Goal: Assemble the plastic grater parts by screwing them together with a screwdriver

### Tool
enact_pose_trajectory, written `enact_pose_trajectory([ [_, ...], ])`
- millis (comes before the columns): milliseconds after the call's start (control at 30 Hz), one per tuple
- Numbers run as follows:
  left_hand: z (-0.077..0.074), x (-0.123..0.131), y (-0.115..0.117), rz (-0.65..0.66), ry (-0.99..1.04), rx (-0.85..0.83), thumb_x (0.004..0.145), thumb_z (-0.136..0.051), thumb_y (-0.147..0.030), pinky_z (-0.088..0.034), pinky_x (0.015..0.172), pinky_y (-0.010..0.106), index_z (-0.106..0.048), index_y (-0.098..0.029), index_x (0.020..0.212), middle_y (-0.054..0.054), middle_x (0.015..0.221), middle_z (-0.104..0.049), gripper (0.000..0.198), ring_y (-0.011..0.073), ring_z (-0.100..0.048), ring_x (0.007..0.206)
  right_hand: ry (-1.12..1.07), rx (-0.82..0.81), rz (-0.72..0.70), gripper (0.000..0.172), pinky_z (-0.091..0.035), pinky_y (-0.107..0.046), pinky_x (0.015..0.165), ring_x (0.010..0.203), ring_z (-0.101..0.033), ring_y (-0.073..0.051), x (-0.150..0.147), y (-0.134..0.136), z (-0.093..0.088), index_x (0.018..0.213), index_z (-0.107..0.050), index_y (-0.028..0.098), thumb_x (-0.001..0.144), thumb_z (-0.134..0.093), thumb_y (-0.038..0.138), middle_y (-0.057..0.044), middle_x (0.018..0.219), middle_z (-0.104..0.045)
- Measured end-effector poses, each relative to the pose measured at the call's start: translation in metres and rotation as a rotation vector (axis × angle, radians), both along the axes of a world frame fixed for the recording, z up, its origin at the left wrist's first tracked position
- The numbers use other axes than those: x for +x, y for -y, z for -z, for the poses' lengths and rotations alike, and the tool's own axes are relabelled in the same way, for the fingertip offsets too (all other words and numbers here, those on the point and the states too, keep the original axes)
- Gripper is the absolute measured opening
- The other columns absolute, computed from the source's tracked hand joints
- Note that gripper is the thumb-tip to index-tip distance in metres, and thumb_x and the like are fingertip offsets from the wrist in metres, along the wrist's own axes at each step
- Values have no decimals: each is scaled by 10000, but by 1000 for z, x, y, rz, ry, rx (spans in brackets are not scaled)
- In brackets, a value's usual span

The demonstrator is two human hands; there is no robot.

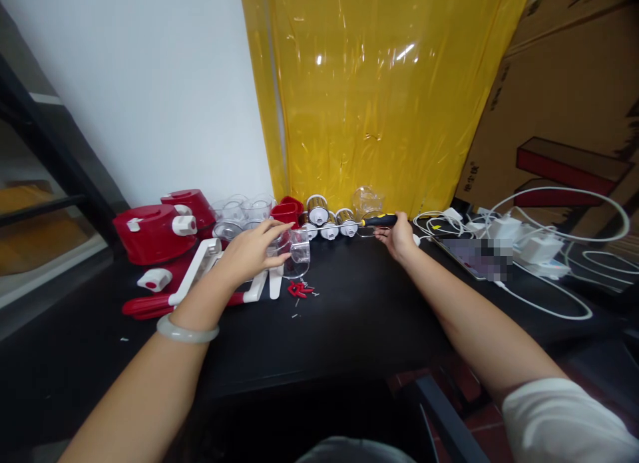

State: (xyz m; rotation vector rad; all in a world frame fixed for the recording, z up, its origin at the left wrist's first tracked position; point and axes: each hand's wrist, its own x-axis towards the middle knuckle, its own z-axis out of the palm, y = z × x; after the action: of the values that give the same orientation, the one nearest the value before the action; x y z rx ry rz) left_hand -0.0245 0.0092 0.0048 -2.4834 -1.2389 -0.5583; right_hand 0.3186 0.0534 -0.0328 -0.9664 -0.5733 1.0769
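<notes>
My right hand [397, 238] grips the butt of a screwdriver [379, 220] with a black and yellow handle. Its thin shaft lies nearly level and points left, the tip close to the fingertips of my left hand [254, 251]. That hand has its thumb and fingers around a clear plastic cup [300, 251] standing on the black table. Which part the tip touches is too small to tell. In front of the cup lies a small pile of red plastic pieces [298, 289] with a few tiny screws. White and red handle parts [197, 267] lie under my left forearm.
Red housings [150, 233] and clear cups [244, 207] stand at the left. Behind are several grater drums [318, 211] and red parts [284, 213]. A tablet [462, 258], white chargers [539, 247] and looping cables lie right, before a large carton [559, 97]. Yellow film [384, 97] hangs at the back.
</notes>
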Motion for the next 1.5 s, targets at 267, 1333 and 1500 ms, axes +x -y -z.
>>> enact_pose_trajectory([
  [267,-3,-2,-2,57,2,-33,920,-504,-510,-444,1015,449,-390,-291,1471,83,1480,-468,604,293,-554,1229,143,-25,7,255,-398,-166,365,334,-483,-93,4,-6,10,797,-493,200,972,-389,353,30,454,-545],
  [1333,3,13,8,2,205,-11,958,-435,-464,-449,1024,422,-515,-271,1374,42,1407,-552,466,256,-551,1238,190,12,57,347,-379,-173,335,332,-531,-117,0,-3,14,853,-565,181,944,-240,262,18,453,-561],
  [1500,2,13,9,4,198,-16,957,-429,-464,-450,1022,428,-515,-263,1377,52,1409,-550,474,261,-549,1240,180,-1,65,284,-373,-165,340,317,-501,-105,-1,-4,15,835,-587,174,911,-317,215,43,411,-512],
])
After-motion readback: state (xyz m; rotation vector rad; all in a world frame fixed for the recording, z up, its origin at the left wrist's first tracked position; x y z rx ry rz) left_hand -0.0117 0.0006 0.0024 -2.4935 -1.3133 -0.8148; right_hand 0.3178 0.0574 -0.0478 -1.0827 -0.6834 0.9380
